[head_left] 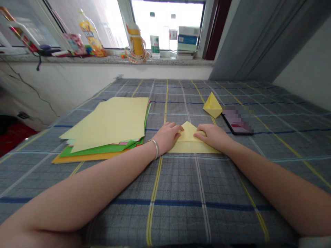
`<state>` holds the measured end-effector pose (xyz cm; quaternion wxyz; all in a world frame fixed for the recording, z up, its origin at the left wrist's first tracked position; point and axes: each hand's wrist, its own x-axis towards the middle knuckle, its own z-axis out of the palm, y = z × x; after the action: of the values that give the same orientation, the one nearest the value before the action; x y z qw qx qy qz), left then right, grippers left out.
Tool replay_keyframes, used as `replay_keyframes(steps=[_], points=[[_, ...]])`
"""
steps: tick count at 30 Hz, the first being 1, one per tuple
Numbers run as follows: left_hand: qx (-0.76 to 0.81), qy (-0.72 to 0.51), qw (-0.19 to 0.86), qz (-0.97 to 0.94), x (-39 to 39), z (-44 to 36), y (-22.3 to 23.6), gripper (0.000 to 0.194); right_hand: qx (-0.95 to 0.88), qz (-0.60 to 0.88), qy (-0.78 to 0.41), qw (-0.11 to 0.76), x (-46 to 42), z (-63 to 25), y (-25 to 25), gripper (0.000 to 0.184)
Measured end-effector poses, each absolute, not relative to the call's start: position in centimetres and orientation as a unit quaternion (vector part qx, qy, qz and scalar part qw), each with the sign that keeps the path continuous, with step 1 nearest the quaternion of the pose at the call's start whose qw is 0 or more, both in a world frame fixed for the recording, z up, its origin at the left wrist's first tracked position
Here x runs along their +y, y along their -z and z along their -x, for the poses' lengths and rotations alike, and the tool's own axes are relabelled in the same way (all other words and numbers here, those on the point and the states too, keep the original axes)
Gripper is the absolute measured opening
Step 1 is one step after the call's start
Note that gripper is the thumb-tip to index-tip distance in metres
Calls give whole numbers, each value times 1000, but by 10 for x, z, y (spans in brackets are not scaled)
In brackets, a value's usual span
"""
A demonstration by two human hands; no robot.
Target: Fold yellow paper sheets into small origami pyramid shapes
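Observation:
A sheet of pale yellow paper (191, 147), folded to a peak at the far side with a flat strip along the near edge, lies on the checked cloth. On its left side rests my left hand (167, 137), fingers bent over the paper and a silver bangle at the wrist. My right hand (213, 136) is closed at the right slope of the peak, its thumb and fingers pinching the paper edge. Both palms hide the outer parts of the sheet. Beyond the right hand stands a folded yellow paper shape (213, 106) with a pointed top.
A stack of coloured paper (111, 120), yellow on top, lies to the left. A phone (238, 122) lies at the right beside the folded shape. Bottles (155, 44), a yellow cup (136, 43) and boxes (187, 41) stand on the windowsill (103, 61). A grey curtain (248, 41) hangs at the right.

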<state>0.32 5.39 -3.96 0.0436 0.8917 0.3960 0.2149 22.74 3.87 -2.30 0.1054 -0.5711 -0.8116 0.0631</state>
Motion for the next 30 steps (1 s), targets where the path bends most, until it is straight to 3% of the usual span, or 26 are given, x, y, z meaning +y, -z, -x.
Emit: replay_keyframes(steps=[10,18,26,30], points=[[426,-247,95,-865,54,0,35,18,-815,565,-18,125,41,-228,23,21],[291,-193,-55,-935,50,-2,32,27,-792,597,-51,119,42,-230,24,24],[232,-149,66,-959,50,0,32,29,-773,620,-51,119,42,-235,24,22],[240,-95,66,-964,45,5,28,45,-777,614,-63,124,42,-238,23,19]])
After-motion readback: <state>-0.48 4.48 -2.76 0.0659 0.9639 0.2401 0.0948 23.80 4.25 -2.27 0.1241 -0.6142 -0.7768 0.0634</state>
